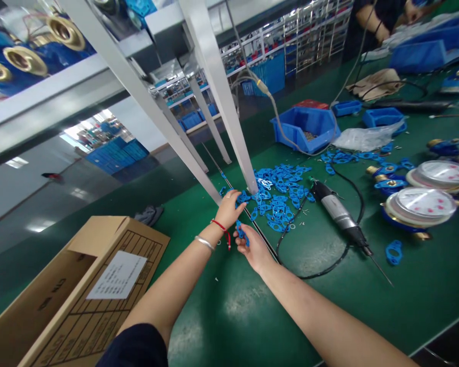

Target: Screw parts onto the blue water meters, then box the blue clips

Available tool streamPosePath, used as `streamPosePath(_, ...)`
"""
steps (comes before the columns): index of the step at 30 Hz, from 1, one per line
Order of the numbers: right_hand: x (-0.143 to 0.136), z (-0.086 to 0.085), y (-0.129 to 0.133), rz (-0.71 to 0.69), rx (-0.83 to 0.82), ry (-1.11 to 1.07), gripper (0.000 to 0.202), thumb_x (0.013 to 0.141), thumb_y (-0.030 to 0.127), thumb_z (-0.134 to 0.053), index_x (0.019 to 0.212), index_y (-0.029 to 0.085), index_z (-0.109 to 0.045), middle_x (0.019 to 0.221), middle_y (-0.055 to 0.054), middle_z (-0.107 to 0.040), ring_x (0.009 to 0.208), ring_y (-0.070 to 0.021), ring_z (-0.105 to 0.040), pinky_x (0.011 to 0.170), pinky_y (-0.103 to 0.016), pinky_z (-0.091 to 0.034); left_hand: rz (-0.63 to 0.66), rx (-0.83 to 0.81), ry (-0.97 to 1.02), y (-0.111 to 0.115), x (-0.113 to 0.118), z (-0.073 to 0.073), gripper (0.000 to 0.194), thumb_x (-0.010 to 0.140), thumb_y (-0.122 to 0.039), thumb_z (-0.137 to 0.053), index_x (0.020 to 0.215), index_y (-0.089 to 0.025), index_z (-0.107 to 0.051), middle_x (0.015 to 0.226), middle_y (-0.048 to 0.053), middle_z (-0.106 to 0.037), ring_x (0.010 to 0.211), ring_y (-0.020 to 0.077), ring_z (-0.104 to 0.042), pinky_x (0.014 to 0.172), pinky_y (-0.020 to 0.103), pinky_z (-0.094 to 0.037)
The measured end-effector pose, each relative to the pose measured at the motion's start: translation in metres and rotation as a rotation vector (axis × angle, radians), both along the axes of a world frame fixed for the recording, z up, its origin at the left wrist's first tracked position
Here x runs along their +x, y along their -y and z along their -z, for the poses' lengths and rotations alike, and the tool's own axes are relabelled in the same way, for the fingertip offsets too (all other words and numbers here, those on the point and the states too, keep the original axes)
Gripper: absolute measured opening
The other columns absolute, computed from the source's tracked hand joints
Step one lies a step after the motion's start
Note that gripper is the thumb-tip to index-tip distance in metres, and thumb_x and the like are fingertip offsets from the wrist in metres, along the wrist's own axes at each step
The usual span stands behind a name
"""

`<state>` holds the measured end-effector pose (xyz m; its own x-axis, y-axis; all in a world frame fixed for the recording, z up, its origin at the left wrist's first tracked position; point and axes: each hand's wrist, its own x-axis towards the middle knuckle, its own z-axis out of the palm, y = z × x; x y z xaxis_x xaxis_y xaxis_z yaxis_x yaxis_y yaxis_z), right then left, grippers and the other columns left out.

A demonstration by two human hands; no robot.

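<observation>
My right hand [253, 248] has its fingers closed on a small blue plastic piece [242, 234]. Just above and to the left, my left hand [229, 208] reaches over a thin metal rod [260, 232] beside the scattered blue pieces [278, 210]; its thumb and fingers are apart, and nothing shows between them. A red string and a silver bangle circle the left wrist. The rod runs diagonally across the green table [229, 321], close to both hands. To the right of the pile lies a power screwdriver [338, 214] with a black cable.
An open cardboard box [156, 242] stands at the left. Metal shelf legs [229, 102] rise behind my hands. Blue bins [306, 127] sit farther back. Water meters [421, 206] lie at the right. Another person's arm [371, 23] is at the top right.
</observation>
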<state>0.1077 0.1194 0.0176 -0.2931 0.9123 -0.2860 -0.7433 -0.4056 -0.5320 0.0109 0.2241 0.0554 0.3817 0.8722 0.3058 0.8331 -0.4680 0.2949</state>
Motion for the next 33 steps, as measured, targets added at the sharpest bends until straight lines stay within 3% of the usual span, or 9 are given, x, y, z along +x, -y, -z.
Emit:
streamPosePath(4,-0.002,-0.007,0.007,-0.073,0.083,0.090,0.032,0.072,0.045,-0.065,0.084,0.017,-0.055,0.066,0.003,-0.053,0.048,-0.0039,-0.043,0.037,-0.013,-0.020,-0.099,-0.059,-0.178,-0.039,0.006,0.025,0.067,0.075,-0.055,-0.059,0.132,-0.025,-0.040,0.144,0.012,-0.028,0.131,0.0348,-0.025,0.105,0.053,-0.025)
streamPosePath(7,-0.002,-0.009,0.008,-0.091,0.092,0.116,0.033,0.071,0.046,-0.064,0.083,0.017,-0.055,0.065,0.003,-0.052,0.047,-0.0035,-0.041,0.038,-0.014,-0.020,-0.157,-0.066,-0.206,-0.043,0.014,0.037,0.057,0.079,-0.059,-0.051,0.126,-0.029,-0.046,0.138,0.011,-0.036,0.129,0.0358,-0.027,0.102,0.057,-0.025)
streamPosePath(10,-0.002,-0.009,0.007,-0.084,0.098,0.119,0.033,0.071,0.046,-0.065,0.081,0.016,-0.056,0.064,0.003,-0.052,0.047,-0.0039,-0.041,0.038,-0.014,-0.021,-0.177,-0.005,-0.138,-0.038,0.018,0.042,0.039,0.085,-0.048,-0.047,0.113,-0.022,-0.054,0.124,0.013,-0.047,0.118,0.0302,-0.038,0.099,0.050,-0.030)
streamPosePath(16,-0.002,-0.008,0.007,-0.061,0.065,0.057,0.031,0.070,0.042,-0.068,0.081,0.014,-0.058,0.063,0.002,-0.054,0.048,-0.0042,-0.044,0.037,-0.013,-0.025,-0.112,0.008,-0.029,-0.028,0.011,0.033,0.019,0.083,-0.036,-0.055,0.088,-0.018,-0.058,0.098,0.009,-0.054,0.095,0.0214,-0.049,0.088,0.035,-0.039)
streamPosePath(21,0.000,-0.005,0.004,-0.029,0.003,-0.029,0.032,0.070,0.041,-0.068,0.086,0.015,-0.057,0.067,0.002,-0.057,0.050,-0.0050,-0.049,0.039,-0.013,-0.032,-0.203,0.058,0.122,-0.002,-0.003,0.005,0.027,0.087,-0.040,-0.045,0.078,-0.017,-0.052,0.078,0.003,-0.052,0.075,0.0141,-0.051,0.072,0.026,-0.042)
streamPosePath(23,0.000,-0.003,0.003,-0.011,-0.029,-0.060,0.031,0.072,0.040,-0.067,0.089,0.016,-0.056,0.071,0.000,-0.060,0.054,-0.0068,-0.054,0.043,-0.014,-0.038,-0.231,-0.016,0.315,0.019,-0.007,-0.008,0.032,0.089,-0.045,-0.040,0.080,-0.017,-0.051,0.072,0.001,-0.051,0.060,0.0103,-0.048,0.058,0.022,-0.040)
streamPosePath(27,-0.003,0.000,0.002,0.022,-0.084,-0.132,0.022,0.079,0.036,-0.060,0.095,0.021,-0.055,0.081,0.000,-0.064,0.070,-0.0110,-0.062,0.060,-0.022,-0.051,-0.222,-0.331,0.988,0.065,-0.004,-0.021,0.037,0.084,-0.053,-0.046,0.087,-0.017,-0.053,0.078,0.000,-0.056,0.048,0.0055,-0.043,0.044,0.018,-0.034)
streamPosePath(30,-0.003,-0.001,0.001,0.015,-0.123,-0.240,0.019,0.084,0.035,-0.054,0.097,0.022,-0.057,0.089,0.000,-0.066,0.077,-0.0122,-0.063,0.067,-0.026,-0.053,-0.282,-0.388,1.270,0.086,0.012,-0.013,0.037,0.080,-0.053,-0.052,0.086,-0.016,-0.054,0.079,0.001,-0.058,0.052,0.0061,-0.048,0.048,0.018,-0.038)
streamPosePath(33,0.000,-0.003,-0.002,0.025,-0.124,-0.337,0.023,0.089,0.036,-0.046,0.098,0.020,-0.060,0.092,-0.002,-0.068,0.079,-0.0139,-0.064,0.067,-0.026,-0.053,-0.372,-0.335,1.407,0.092,0.032,0.003,0.035,0.078,-0.049,-0.056,0.086,-0.015,-0.056,0.079,0.002,-0.060,0.066,0.0097,-0.056,0.061,0.021,-0.046)
